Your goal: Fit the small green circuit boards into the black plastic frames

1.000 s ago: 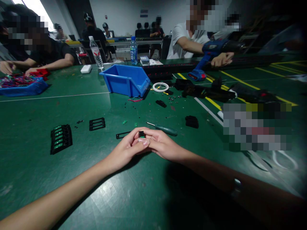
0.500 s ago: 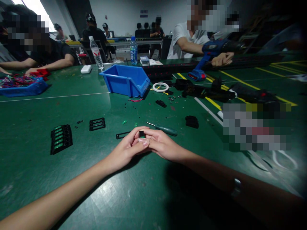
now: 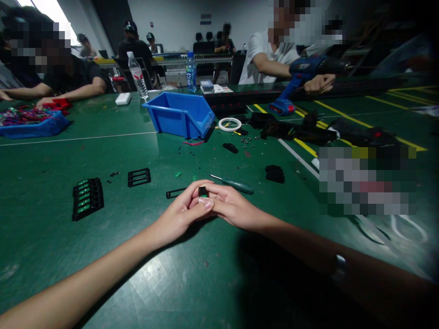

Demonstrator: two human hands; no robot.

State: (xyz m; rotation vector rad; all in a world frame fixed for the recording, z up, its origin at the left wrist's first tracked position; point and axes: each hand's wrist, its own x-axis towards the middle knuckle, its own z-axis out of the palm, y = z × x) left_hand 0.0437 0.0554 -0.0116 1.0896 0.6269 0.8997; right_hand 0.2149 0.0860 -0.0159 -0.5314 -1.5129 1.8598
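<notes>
My left hand [image 3: 183, 212] and my right hand [image 3: 233, 205] meet over the green table [image 3: 164, 283], both closed round a small black and green part [image 3: 202, 191]. My left thumb lies across its near side. Just behind my hands is a screwdriver [image 3: 236, 185] with a dark green handle. A narrow black frame [image 3: 173, 193] lies beside my left fingers, partly hidden by them. Farther left are a slotted black frame [image 3: 139, 177] and a black holder with several green pieces [image 3: 88, 198].
A blue bin [image 3: 181, 116] stands beyond, near a white ring [image 3: 229, 124] and scattered screws. Black parts [image 3: 275, 174] lie to the right. A blue drill [image 3: 297, 82] stands at the back right, near a person's hand [image 3: 318, 84]. Another person sits at the left behind a blue tray [image 3: 34, 127].
</notes>
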